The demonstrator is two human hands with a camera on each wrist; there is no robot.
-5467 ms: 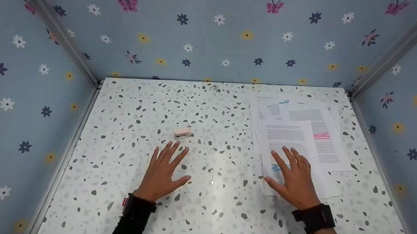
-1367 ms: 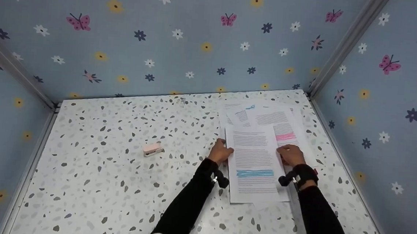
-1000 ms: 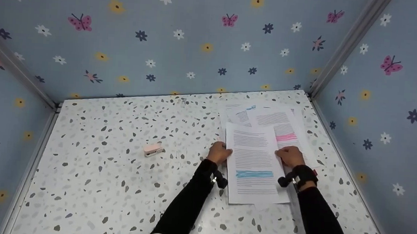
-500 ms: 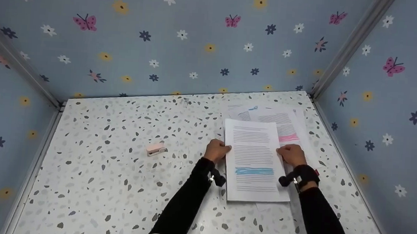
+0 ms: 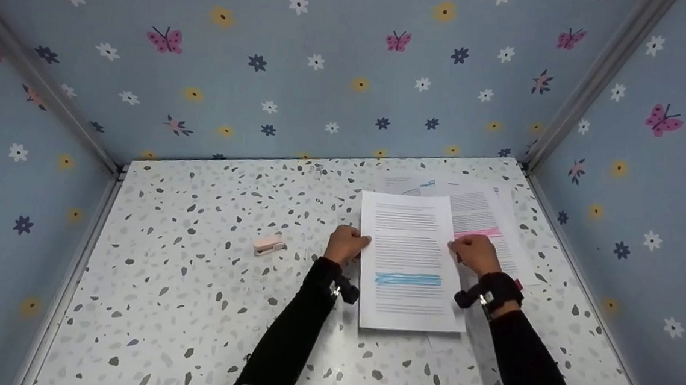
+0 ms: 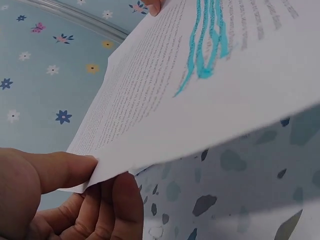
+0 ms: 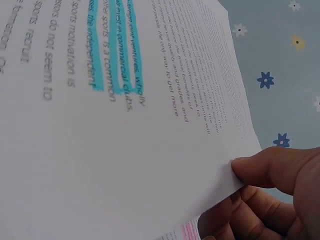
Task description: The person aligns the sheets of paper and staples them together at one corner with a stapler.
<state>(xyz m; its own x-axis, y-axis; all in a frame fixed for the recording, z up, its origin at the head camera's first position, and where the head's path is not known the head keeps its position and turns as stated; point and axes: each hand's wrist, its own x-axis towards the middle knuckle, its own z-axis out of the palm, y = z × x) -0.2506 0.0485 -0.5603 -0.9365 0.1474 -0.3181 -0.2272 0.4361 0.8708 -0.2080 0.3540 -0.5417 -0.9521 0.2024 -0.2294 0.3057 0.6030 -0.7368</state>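
Observation:
Both hands hold a printed sheet of paper (image 5: pixel 405 257) by its long side edges, raised off the speckled table. A band of blue highlighter crosses its lower half. The left hand (image 5: pixel 346 244) pinches the left edge, thumb on top and fingers curled beneath, as the left wrist view shows at the sheet (image 6: pixel 150 100). Along the opposite edge, the right hand (image 5: pixel 476 253) pinches in the same manner, its thumb visible on the sheet (image 7: pixel 150 165) in the right wrist view. Whether more than one sheet is held cannot be told. Under and behind it lie other printed sheets (image 5: pixel 481 208), one with pink highlighter.
A small pale pink stapler (image 5: pixel 268 245) rests on the white speckled table (image 5: pixel 192 278), left of the hands. Blue walls patterned with flowers and butterflies (image 5: pixel 329 46) rise behind and at both sides. Loose sheets reach toward the table's back right corner.
Earlier both hands were spread, the right one over the papers. They then gripped the blue-highlighted sheet by its sides. Over the last second it has lifted and shifted left off the others.

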